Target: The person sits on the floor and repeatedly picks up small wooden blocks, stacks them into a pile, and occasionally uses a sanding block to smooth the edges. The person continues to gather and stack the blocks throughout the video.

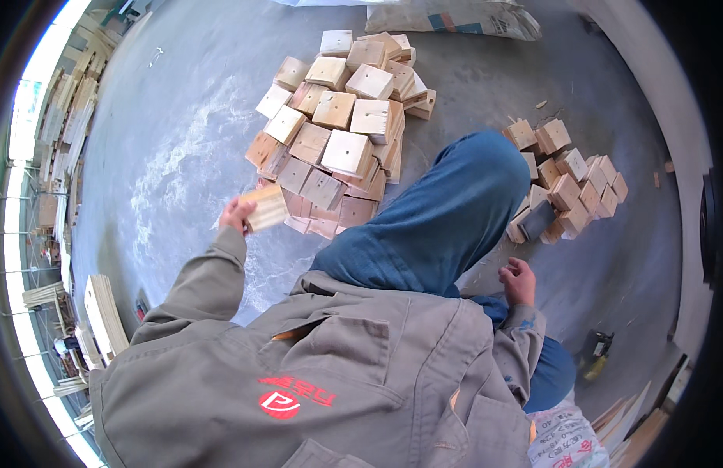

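My left hand (235,214) grips the edge of a square wooden block (265,208), held at the near left side of a large pile. That pile of wooden blocks (333,109) is stacked in uneven layers on the floor, many tops showing a small dark hole. Past my bent knee, my right hand (518,281) hangs with its fingers curled; whether anything is in them I cannot make out. Nearest to it is a smaller heap of wooden blocks (565,192), with one dark grey block (537,221) at its near side.
A large sack (463,19) lies on the floor at the far side. Long boards (69,117) are stacked along the left wall, and more planks (104,316) stand at lower left. A tool with a yellow handle (599,357) lies at right, near a printed white bag (568,437).
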A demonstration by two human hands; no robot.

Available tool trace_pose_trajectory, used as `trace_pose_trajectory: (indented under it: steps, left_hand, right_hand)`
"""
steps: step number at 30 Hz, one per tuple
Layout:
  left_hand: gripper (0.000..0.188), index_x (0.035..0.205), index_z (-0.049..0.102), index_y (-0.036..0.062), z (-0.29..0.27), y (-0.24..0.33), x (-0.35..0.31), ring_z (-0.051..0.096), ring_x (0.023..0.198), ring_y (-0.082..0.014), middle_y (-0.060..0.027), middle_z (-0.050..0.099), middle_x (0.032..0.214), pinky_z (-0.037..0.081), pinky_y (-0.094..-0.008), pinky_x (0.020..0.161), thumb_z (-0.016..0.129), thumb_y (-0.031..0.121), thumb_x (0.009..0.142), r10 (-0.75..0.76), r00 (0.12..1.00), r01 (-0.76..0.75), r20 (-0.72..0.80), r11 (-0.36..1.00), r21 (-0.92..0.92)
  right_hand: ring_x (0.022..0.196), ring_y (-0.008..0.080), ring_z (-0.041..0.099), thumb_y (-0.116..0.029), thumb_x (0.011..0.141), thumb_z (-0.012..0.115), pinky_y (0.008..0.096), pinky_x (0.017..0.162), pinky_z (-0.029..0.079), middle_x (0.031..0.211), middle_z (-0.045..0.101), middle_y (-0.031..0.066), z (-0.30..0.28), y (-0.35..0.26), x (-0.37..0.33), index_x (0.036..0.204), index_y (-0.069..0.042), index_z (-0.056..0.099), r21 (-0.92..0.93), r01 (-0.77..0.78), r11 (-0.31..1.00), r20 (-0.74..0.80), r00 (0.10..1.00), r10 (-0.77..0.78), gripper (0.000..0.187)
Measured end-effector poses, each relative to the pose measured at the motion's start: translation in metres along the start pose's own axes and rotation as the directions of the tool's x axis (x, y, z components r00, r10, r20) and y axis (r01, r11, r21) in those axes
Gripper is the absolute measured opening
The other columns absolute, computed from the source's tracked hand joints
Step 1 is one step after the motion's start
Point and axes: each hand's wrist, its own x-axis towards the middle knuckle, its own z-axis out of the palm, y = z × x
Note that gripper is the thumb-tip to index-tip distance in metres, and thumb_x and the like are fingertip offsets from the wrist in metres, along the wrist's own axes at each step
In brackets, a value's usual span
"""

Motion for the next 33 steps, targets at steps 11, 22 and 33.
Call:
trace_pose_trajectory:
  steps: [11,22,33]
  left_hand:
    - [0.095,0.141,0.044,-0.0013,0.003,-0.077,0.010,0.058,0.117,-0.0257,-0.0140,0.056,0.130,0.051,-0.0455,0.095,0.088,0.009,0.057,-0.035,0.995,0.021,0.095,0.989,0.145]
    - [0.103,0.140,0.034,-0.0031,0.074,-0.026,0.029,0.057,0.123,-0.0286,-0.0189,0.052,0.132,0.051,-0.0431,0.106,0.091,0.000,0.054,0.415,0.906,-0.414,0.086,0.910,-0.023]
    - [0.116,0.150,0.028,0.0022,0.100,-0.086,0.081,0.049,0.133,-0.0304,-0.0168,0.045,0.141,0.047,-0.0427,0.109,0.094,0.002,0.053,0.589,0.804,-0.554,-0.087,0.793,0.253]
  right_hand:
    - [0.077,0.0192,0.068,-0.007,0.085,0.073,0.0321,0.069,0.057,0.099,0.072,0.0159,0.010,-0.002,-0.007,0.128,0.006,0.061,-0.005,-0.100,0.995,0.013,0.995,0.100,0.047]
    - [0.077,0.0197,0.068,-0.007,0.084,0.072,0.0322,0.069,0.058,0.099,0.072,0.0169,0.010,0.003,-0.009,0.128,0.006,0.062,-0.034,-0.117,0.993,0.005,0.993,0.117,0.046]
    - [0.081,0.0210,0.070,-0.008,0.085,0.073,0.0332,0.071,0.058,0.102,0.072,0.0179,0.014,-0.011,-0.016,0.126,0.006,0.062,-0.041,-0.160,0.986,0.008,0.987,0.160,0.046]
